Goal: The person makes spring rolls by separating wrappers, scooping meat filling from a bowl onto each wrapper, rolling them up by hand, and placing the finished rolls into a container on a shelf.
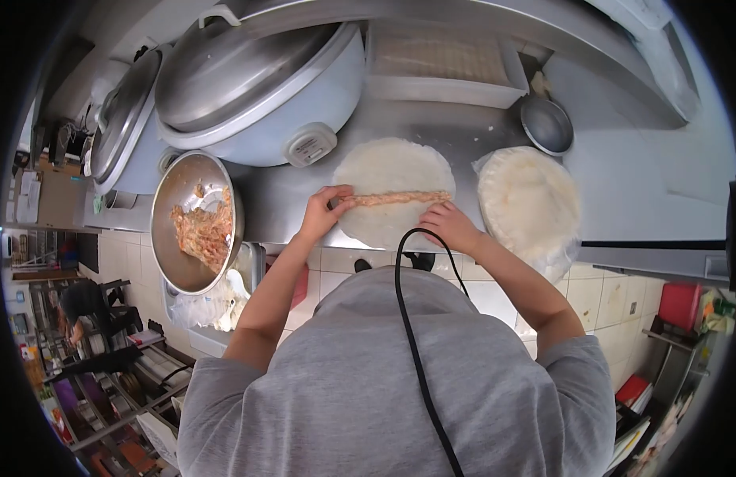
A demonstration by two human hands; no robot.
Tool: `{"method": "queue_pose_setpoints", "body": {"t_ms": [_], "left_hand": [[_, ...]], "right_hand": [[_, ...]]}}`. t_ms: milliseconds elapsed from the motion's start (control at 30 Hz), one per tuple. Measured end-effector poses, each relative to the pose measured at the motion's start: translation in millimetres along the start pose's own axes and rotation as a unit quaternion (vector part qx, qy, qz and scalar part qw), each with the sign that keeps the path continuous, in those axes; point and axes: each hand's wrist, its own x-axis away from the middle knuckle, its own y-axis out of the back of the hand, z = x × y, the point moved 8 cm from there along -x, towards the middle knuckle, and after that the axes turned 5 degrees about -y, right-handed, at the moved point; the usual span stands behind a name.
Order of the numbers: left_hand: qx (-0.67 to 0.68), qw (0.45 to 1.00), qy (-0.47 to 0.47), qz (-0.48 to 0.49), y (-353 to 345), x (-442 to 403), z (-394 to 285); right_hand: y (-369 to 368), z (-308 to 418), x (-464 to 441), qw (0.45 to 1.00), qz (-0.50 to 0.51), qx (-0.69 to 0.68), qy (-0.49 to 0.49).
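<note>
A round, thin, pale wrapper sheet [394, 163] lies flat on the steel counter. Across its middle runs a long narrow strip of pinkish meat filling [396, 198]. My left hand [327, 213] is at the strip's left end, thumb and forefinger pinched around the filling. At the right end, my right hand [450, 225] rests on the wrapper just below the strip, fingers bunched together; what lies under its fingertips is hidden. To the left, a steel bowl [163, 226] tilts toward me with a mass of the same meat filling [207, 230]. A stack of pale wrappers [527, 203] lies on plastic at the right.
Large lidded cookers [257, 131] stand at the back left. A white tray [447, 91] is at the back, with a small grey metal bowl [547, 126] beside it. A black cable [412, 334] hangs down my shirt. Another person [98, 310] is at the far left.
</note>
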Motion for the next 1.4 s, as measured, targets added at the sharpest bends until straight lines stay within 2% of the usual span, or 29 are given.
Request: {"method": "queue_pose_setpoints", "body": {"t_ms": [33, 100, 133, 167, 200, 233, 267, 300, 400, 467, 533, 633, 667, 700, 733, 800, 900, 933, 967, 1000, 1067, 1200, 1267, 1333, 1400], "left_hand": [[-0.001, 1.0, 0.0, -0.006, 2.1, -0.4, 6.6], [0.122, 0.991, 0.053, 0.004, -0.5, -2.0, 21.7], [0.122, 0.991, 0.052, 0.0, 1.9, -4.6, 22.9], [0.128, 0.99, 0.053, 0.026, -0.9, -7.2, 23.6], [0.133, 0.988, 0.054, 0.053, -3.6, -8.9, 22.3], [0.133, 0.989, 0.052, 0.05, -4.9, -11.0, 20.8], [0.065, 0.993, 0.093, 0.037, -6.5, -12.4, 26.0], [-0.003, 0.991, 0.134, 0.024, -6.3, -12.0, 33.4], [0.006, 0.988, 0.152, -0.015, -8.9, -16.3, 45.8], [0.042, 0.985, 0.158, -0.048, -6.2, -13.0, 48.6], [0.077, 0.98, 0.162, -0.081, 1.8, -9.9, 47.3], [0.028, 0.982, 0.163, -0.092, 16.9, -4.2, 32.9], [-0.09, 0.987, 0.045, -0.124, 24.1, -6.2, 4.6], [-0.206, 0.964, -0.075, -0.153, 24.0, -4.3, -28.4], [-0.204, 0.964, -0.075, -0.151, 13.8, -4.2, -38.8], [-0.205, 0.957, -0.2, -0.042, -33.1, -3.4, -74.0], [-0.216, 0.958, -0.187, -0.014, -53.5, -7.5, -69.3], [-0.214, 0.959, -0.186, -0.013, -54.2, -8.4, -67.9], [-0.216, 0.959, -0.181, -0.013, -54.7, -9.4, -64.9], [-0.219, 0.96, -0.174, -0.012, -54.1, -8.6, -62.1], [-0.199, 0.969, -0.145, -0.015, -46.4, -6.9, -54.0], [-0.164, 0.98, -0.109, -0.031, -14.8, 2.3, -25.1], [-0.175, 0.978, -0.107, -0.038, 4.4, 5.5, -19.1], [-0.186, 0.98, -0.017, 0.065, 9.6, 0.9, -6.8], [-0.189, 0.98, -0.044, 0.049, 7.7, -16.8, -12.4]], "right_hand": [[-0.6, 0.4, -4.9, 0.999, 0.009, 0.032, 0.011], [-0.8, 0.2, -18.6, 0.997, 0.019, 0.065, 0.026], [12.9, -20.5, -29.5, 0.994, -0.057, -0.034, -0.089], [23.8, -43.2, -32.3, 0.961, -0.132, -0.132, -0.202], [23.5, -47.4, -37.5, 0.962, -0.131, -0.13, -0.199], [11.6, -68.7, -35.7, 0.916, -0.106, -0.233, -0.309], [-4.2, -83.9, -29.4, 0.846, -0.078, -0.33, -0.412], [-8.1, -87.7, -29.8, 0.847, -0.078, -0.329, -0.41], [-20.8, -92.5, -26.1, 0.819, -0.08, -0.395, -0.408], [-6.9, -87.4, -26.0, 0.866, -0.151, -0.306, -0.366], [-4.6, -86.9, -27.1, 0.865, -0.136, -0.283, -0.392], [0.5, -83.5, -29.9, 0.863, -0.11, -0.252, -0.424], [2.1, -81.2, -30.7, 0.863, -0.099, -0.244, -0.43], [4.2, -79.3, -31.8, 0.862, -0.099, -0.244, -0.433], [5.9, -77.0, -34.0, 0.868, -0.098, -0.235, -0.427], [6.8, -73.0, -37.3, 0.874, -0.094, -0.227, -0.42], [9.9, -66.8, -45.5, 0.88, -0.06, -0.209, -0.422], [28.9, -45.0, -60.2, 0.941, -0.095, -0.054, -0.321], [39.1, -19.4, -70.4, 0.965, -0.126, 0.102, -0.206], [28.7, -19.6, -69.6, 0.966, -0.123, 0.1, -0.205], [-11.4, -25.8, -68.9, 0.977, -0.048, -0.009, -0.209], [5.8, -38.5, -43.5, 0.971, -0.05, -0.067, -0.224], [7.5, -50.0, -35.4, 0.964, -0.015, -0.082, -0.253], [13.5, -44.1, -44.9, 0.962, 0.013, -0.069, -0.265], [4.9, -36.0, -58.8, 0.958, 0.041, -0.056, -0.28]]}}
